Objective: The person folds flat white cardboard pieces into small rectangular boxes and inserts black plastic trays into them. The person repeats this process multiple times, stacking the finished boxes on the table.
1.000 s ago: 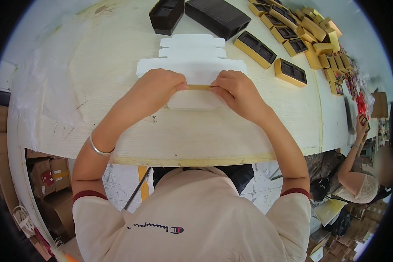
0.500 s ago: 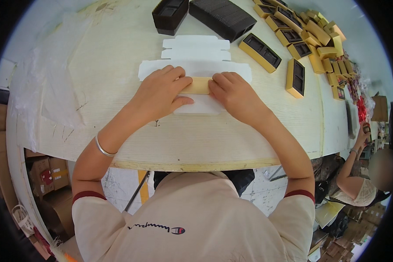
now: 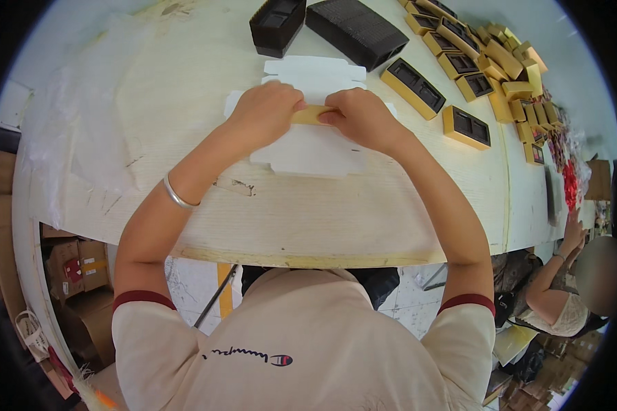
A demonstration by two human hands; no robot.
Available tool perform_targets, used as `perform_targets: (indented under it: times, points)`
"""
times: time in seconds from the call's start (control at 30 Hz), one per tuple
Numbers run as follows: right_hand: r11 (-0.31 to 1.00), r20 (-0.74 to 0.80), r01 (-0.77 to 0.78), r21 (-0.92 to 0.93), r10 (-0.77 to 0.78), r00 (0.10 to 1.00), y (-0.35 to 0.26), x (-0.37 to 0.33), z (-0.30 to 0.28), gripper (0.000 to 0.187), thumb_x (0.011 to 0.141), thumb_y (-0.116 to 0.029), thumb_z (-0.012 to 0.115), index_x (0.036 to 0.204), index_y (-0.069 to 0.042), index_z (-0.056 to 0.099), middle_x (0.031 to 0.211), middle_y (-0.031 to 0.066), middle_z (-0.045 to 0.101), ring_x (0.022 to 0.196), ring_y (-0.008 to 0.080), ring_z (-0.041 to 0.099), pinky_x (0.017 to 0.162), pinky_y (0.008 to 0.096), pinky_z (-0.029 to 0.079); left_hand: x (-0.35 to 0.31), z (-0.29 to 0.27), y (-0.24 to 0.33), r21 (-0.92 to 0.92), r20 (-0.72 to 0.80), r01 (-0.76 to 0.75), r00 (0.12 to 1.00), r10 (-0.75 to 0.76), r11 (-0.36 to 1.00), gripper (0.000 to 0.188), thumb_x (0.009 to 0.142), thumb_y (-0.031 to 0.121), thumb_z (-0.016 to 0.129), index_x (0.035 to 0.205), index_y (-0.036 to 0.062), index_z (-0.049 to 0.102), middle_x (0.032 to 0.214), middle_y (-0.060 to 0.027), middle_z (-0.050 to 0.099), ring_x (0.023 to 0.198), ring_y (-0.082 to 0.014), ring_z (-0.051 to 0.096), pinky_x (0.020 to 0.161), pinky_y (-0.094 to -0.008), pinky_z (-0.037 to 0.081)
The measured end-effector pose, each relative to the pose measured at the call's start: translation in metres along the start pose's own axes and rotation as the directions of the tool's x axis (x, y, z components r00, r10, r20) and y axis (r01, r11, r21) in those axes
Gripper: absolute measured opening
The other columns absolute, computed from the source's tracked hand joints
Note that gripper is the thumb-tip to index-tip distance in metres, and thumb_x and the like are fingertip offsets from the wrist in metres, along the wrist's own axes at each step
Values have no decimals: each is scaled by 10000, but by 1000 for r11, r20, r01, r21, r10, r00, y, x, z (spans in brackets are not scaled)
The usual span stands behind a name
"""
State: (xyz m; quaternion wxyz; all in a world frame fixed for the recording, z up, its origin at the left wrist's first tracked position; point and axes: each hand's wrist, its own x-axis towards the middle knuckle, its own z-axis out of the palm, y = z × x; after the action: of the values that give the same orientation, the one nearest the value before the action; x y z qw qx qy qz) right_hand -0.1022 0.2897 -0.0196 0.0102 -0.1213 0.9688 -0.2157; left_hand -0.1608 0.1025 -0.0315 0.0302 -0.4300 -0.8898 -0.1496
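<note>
A flat cardboard box blank (image 3: 308, 154), white inside with a gold outer face, lies on the table before me. Between my hands shows a folded-up gold strip (image 3: 310, 115) of it. My left hand (image 3: 271, 113) is closed on the strip's left end, knuckles up. At the right end, my right hand (image 3: 358, 118) grips with the thumb against the gold face. White flaps reach out beyond and on the near side of both hands. The fingertips are partly hidden.
Beyond the blank stand a black tray stack (image 3: 277, 27) and a longer black stack (image 3: 356, 31) lying down. Gold boxes with black inserts (image 3: 413, 88) fill the right, one nearer gold box (image 3: 467, 127) among them. Clear plastic film (image 3: 92, 130) lies left. A co-worker (image 3: 559, 294) is at right.
Both hands have moved slightly away from me along the blank, and more of its near panel shows. The nearer gold box at right has turned sideways. The co-worker's hands have shifted.
</note>
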Motion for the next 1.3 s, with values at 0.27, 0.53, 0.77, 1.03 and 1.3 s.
perform_targets:
  times: [0.27,0.53,0.77,1.03,1.3]
  points:
    - [991,-495,112,69,-63,867,-40,-34,-24,110,811,-124,637,766,-31,601,759,134,607,704,310,608,613,387,472,-44,-35,48,-823,-36,130,959,-280,552,410,923,303,591,1220,82,418,1067,-87,549,936,-176,544,716,-329,468]
    - [866,-312,445,-228,-498,809,-40,-88,-40,557,735,-332,725,1197,-52,585,1280,166,519,1183,342,489,983,464,378,-26,-50,15,-906,190,302,916,-352,296,303,931,245,549,1162,48,536,884,4,563,756,-83,543,612,-232,462]
    - [793,-296,504,-342,-600,744,-16,-95,-20,137,746,-93,665,879,-61,664,930,90,646,905,237,612,836,367,461,10,-53,0,-614,479,350,878,-18,708,307,885,257,584,1115,54,579,915,-21,583,791,-135,547,692,-287,455]
    - [893,35,-78,442,70,997,-4,-43,5,117,836,-111,652,905,-38,593,669,109,595,633,238,569,612,336,442,-29,-41,38,-61,-165,-258,955,246,964,373,757,296,725,1021,65,598,974,-77,565,927,-274,539,793,-377,450]
    - [877,96,-151,456,120,988,-14,-35,-1,193,795,-132,691,921,-38,578,775,93,587,712,192,544,640,305,427,-67,-10,26,-122,-116,-281,956,268,952,201,790,149,688,945,35,631,910,-60,562,869,-232,544,758,-334,456]
